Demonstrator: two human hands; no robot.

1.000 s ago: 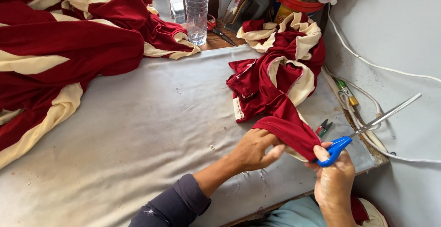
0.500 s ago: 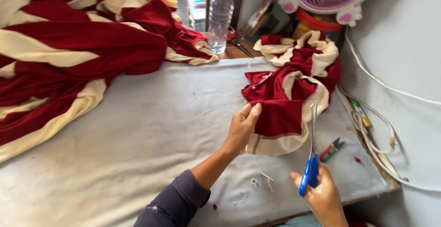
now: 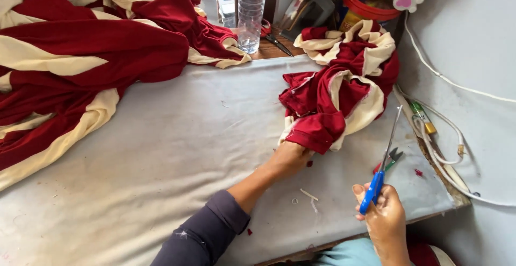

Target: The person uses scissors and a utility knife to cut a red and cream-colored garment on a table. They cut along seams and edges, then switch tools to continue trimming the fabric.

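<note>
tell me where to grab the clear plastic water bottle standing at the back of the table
Probably around the straight middle of the clear plastic water bottle, fingers coming from the front: it stands upright, its body is round and even, and red-and-cream fabric crowds its left side.

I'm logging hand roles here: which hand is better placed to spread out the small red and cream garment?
Left. The left hand already grips the small red and cream garment at its lower edge, while the right hand is occupied holding the blue-handled scissors apart from it.

One head camera looks steeply down, close over the padded table (image 3: 161,153).
</note>
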